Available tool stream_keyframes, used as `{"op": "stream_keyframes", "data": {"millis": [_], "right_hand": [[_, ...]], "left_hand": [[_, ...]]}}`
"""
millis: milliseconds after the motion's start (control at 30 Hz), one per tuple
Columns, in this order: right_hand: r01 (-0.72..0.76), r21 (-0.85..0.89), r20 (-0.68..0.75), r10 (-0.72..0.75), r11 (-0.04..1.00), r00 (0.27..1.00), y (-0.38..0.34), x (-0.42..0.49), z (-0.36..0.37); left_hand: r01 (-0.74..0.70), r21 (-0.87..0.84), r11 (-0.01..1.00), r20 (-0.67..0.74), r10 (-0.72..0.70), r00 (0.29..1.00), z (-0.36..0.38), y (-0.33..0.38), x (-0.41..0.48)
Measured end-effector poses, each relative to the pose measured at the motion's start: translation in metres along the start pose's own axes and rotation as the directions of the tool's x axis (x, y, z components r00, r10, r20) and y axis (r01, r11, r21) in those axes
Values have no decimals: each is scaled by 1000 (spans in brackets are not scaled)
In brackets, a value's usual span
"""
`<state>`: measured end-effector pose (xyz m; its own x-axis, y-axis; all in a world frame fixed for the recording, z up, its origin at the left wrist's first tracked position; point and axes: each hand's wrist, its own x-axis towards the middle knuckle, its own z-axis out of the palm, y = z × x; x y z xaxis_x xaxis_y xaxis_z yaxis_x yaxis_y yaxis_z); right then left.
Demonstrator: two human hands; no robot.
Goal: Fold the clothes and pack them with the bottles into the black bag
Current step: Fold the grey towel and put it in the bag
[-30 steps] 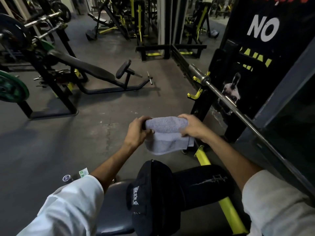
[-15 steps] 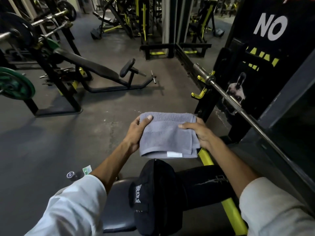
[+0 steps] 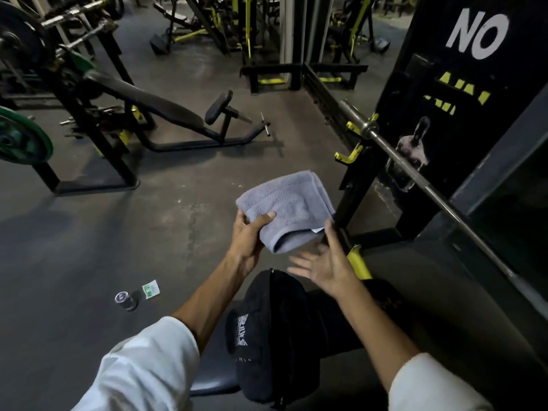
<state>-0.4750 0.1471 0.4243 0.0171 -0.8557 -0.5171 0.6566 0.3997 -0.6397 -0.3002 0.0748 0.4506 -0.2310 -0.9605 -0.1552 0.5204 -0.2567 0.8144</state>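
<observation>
A folded grey towel [image 3: 289, 207] is held in the air above the bench, gripped at its left corner by my left hand [image 3: 247, 235]. My right hand [image 3: 323, 265] hovers just below and to the right of the towel, palm up with fingers spread, holding nothing. The black bag [image 3: 275, 336] lies on the padded bench seat [image 3: 212, 369] right under my hands; its opening cannot be made out. A dark bottle [image 3: 126, 301] lies on the floor to the left of the bench.
A small green and white packet [image 3: 151, 289] lies beside the bottle. A barbell [image 3: 430, 179] on a yellow-hooked rack runs along the right. An incline bench [image 3: 154, 105] and a green weight plate [image 3: 20, 140] stand at the left.
My right hand has let go of the towel and dropped below it, open. The left hand alone now holds the folded towel, which has swung up and to the right.
</observation>
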Motion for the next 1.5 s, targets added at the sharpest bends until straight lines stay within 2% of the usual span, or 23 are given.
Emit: {"op": "stream_keyframes", "data": {"millis": [33, 100, 167, 200, 267, 300, 400, 467, 533, 600, 700, 767, 833, 900, 967, 1067, 1200, 1300, 1400, 1500], "right_hand": [[-9, 34, 55, 7, 999, 998, 5, 0, 9], [79, 72, 111, -86, 994, 990, 1, 2, 30], [190, 55, 57, -194, 980, 979, -8, 8, 46], [210, 21, -13, -210, 977, 978, -11, 13, 48], [201, -130, -169, -222, 971, 960, -20, 16, 44], [190, -216, -194, -233, 958, 953, -20, 17, 38], [129, -428, -138, -205, 894, 969, -18, 15, 21], [68, -464, -77, -117, 883, 990, -9, 19, 5], [22, -451, -81, -66, 892, 995, 4, 26, -13], [21, -469, -138, -97, 883, 986, 18, 38, -33], [12, -578, -182, -143, 816, 973, 41, 58, -65], [-21, -689, -177, -140, 725, 974, 57, 71, -84], [-29, -784, -154, -148, 620, 977, 76, 91, -103], [-29, -843, -138, -165, 536, 977, 95, 104, -117], [-28, -892, -126, -189, 450, 974, 113, 115, -131], [-40, -943, -126, -242, 329, 962, 137, 127, -151], [-58, -963, -138, -296, 265, 945, 162, 134, -163], [-80, -976, -142, -311, 203, 940, 174, 136, -156], [-60, -984, -116, -343, 170, 932, 185, 134, -142], [-43, -977, -109, -312, 211, 944, 202, 146, -119]], "left_hand": [[-7, -9, 1000, -10, 7, 1000, 1, -4, -3], [8, 14, 1000, -29, -8, 1000, 1, -13, -12], [65, 44, 997, -32, -63, 997, -10, -22, -18], [113, 69, 991, -28, -111, 993, -17, -24, -21], [225, 170, 959, -1, -228, 974, -32, -20, -22], [276, 219, 936, 27, -288, 957, -41, -18, -21], [346, 287, 893, 25, -368, 930, -60, -19, -14], [381, 308, 872, -26, -393, 919, -70, -36, -11], [416, 284, 864, -46, -421, 906, -80, -59, -10], [466, 310, 829, -86, -463, 882, -88, -84, -11], [491, 403, 773, -292, -399, 869, -103, -120, -16], [462, 619, 635, -389, -264, 883, -124, -145, -11], [454, 814, 361, -415, -185, 891, -150, -174, 2], [462, 873, 155, -441, -155, 884, -169, -198, 12], [455, 889, 53, -446, -134, 885, -174, -220, 21], [454, 890, -36, -454, -151, 878, -181, -257, 35], [420, 894, -157, -446, -214, 869, -190, -289, 45], [361, 918, -163, -390, -210, 897, -201, -287, 49], [359, 931, -71, -366, -121, 923, -218, -271, 44], [351, 936, 19, -347, -97, 933, -233, -262, 39]]}}
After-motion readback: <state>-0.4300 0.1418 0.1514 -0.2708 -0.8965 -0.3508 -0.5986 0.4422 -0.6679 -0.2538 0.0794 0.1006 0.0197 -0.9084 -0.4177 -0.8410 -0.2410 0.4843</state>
